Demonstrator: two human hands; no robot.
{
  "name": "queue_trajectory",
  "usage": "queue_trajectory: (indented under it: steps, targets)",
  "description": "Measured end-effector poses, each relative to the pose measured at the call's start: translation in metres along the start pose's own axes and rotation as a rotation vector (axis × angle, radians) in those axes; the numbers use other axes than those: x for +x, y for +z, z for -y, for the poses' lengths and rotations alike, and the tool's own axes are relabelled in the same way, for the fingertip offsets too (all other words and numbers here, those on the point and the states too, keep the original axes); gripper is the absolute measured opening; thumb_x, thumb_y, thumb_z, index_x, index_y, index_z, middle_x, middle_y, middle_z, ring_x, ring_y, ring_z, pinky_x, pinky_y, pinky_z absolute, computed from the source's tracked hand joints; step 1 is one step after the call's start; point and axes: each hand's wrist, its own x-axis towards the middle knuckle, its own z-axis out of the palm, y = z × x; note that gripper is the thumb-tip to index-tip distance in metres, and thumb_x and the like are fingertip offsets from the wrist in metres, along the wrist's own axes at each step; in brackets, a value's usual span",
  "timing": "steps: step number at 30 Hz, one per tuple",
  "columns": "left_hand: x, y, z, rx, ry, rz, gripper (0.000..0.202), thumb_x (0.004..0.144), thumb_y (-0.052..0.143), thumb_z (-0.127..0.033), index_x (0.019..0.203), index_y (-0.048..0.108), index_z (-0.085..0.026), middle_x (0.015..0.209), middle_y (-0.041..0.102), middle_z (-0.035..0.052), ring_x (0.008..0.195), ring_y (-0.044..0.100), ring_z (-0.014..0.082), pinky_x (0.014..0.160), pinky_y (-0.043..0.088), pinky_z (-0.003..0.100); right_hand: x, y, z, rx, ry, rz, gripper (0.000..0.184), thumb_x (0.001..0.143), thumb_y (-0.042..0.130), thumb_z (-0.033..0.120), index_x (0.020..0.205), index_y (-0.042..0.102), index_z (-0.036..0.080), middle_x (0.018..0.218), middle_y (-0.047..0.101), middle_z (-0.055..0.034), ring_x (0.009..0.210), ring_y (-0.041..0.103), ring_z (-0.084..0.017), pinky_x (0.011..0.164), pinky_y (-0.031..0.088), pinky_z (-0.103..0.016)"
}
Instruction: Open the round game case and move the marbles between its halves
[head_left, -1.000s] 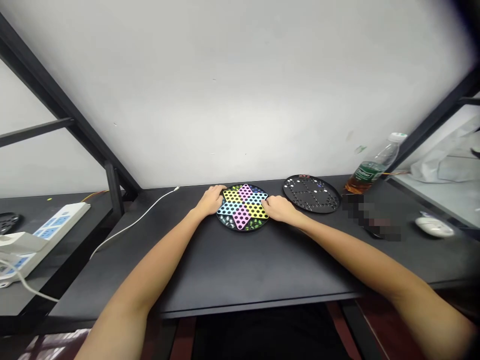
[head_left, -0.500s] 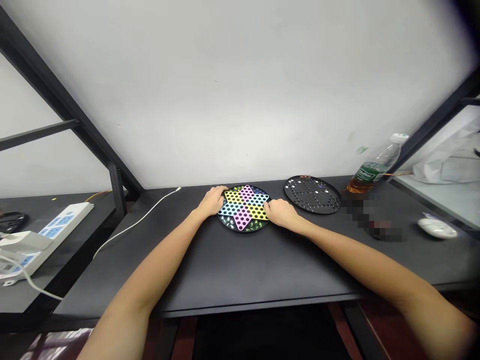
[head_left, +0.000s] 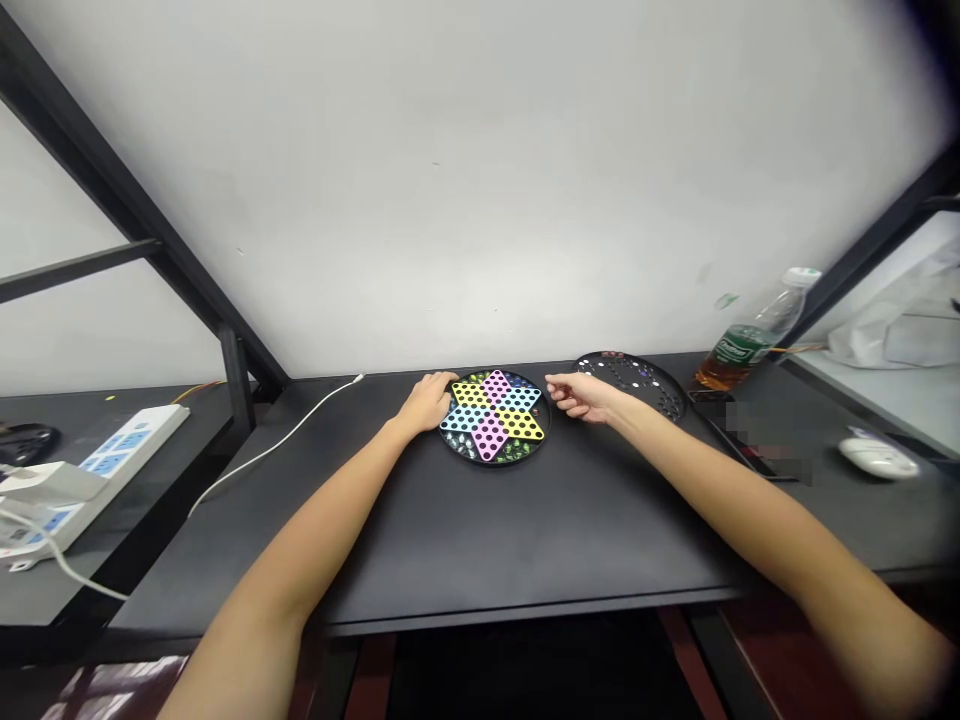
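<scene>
A round black game board with a coloured star of yellow, pink and blue fields full of holes lies at the back of the black desk. My left hand rests on the board's left rim with its fingers curled against the edge. My right hand hovers just off the board's right side, lifted, with the fingers loosely spread and nothing visible in them. Behind that hand lies a second round black board with small marbles in some holes.
A bottle with brown liquid stands at the back right. A white mouse lies far right. A white cable runs across the desk's left part, and a white power strip sits on the neighbouring desk at left.
My right hand has let go of the coloured board's right rim and risen up and to the right. My left hand stays on the left rim.
</scene>
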Motion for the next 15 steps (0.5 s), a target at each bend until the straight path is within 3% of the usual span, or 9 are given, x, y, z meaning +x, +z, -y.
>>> queue_trajectory:
  steps: [4, 6, 8, 12, 15]
  targets:
    - [0.0, 0.001, 0.001, 0.001, 0.001, 0.003, 0.048, 0.088, 0.038, -0.016, 0.132, 0.056, -0.018, 0.131, 0.062, 0.0091, 0.119, 0.055, 0.0274, 0.106, 0.045, 0.045, -0.004, 0.008, -0.008, -0.646, -0.308, -0.067, 0.019, 0.079, 0.071, 0.035, 0.073, 0.066, 0.017, 0.057, 0.05, 0.0025, 0.049, 0.041, -0.009, 0.046, 0.029, -0.021]
    - [0.0, 0.001, 0.002, -0.004, 0.003, 0.0, 0.048, 0.088, 0.038, -0.017, 0.132, 0.056, -0.018, 0.131, 0.062, 0.0094, 0.12, 0.055, 0.0272, 0.106, 0.044, 0.044, -0.007, 0.013, -0.011, -0.907, -0.41, -0.08, 0.013, 0.077, 0.07, 0.03, 0.074, 0.071, 0.017, 0.063, 0.06, -0.0001, 0.059, 0.052, -0.013, 0.055, 0.036, -0.024]
    - [0.001, 0.002, 0.003, -0.007, 0.003, -0.002, 0.048, 0.089, 0.037, -0.017, 0.132, 0.056, -0.017, 0.131, 0.062, 0.0099, 0.12, 0.054, 0.0273, 0.107, 0.044, 0.045, -0.01, 0.019, -0.012, -1.03, -0.45, -0.116, 0.012, 0.078, 0.066, 0.027, 0.077, 0.073, 0.018, 0.069, 0.065, -0.0014, 0.065, 0.057, -0.015, 0.062, 0.038, -0.025]
    - [0.001, 0.002, 0.003, -0.008, 0.011, -0.002, 0.048, 0.089, 0.037, -0.018, 0.133, 0.056, -0.018, 0.132, 0.062, 0.0095, 0.12, 0.054, 0.0274, 0.107, 0.044, 0.045, -0.008, 0.022, -0.011, -0.976, -0.43, -0.108, 0.012, 0.076, 0.066, 0.029, 0.072, 0.069, 0.018, 0.068, 0.063, -0.0013, 0.064, 0.055, -0.015, 0.059, 0.037, -0.024]
    - [0.001, 0.001, 0.003, -0.011, 0.016, -0.007, 0.047, 0.089, 0.038, -0.018, 0.132, 0.057, -0.018, 0.133, 0.062, 0.0093, 0.121, 0.054, 0.0274, 0.108, 0.044, 0.045, -0.003, 0.005, -0.003, -0.611, -0.205, 0.036, 0.018, 0.077, 0.064, 0.034, 0.071, 0.06, 0.018, 0.057, 0.047, 0.0024, 0.049, 0.037, -0.009, 0.045, 0.027, -0.021]
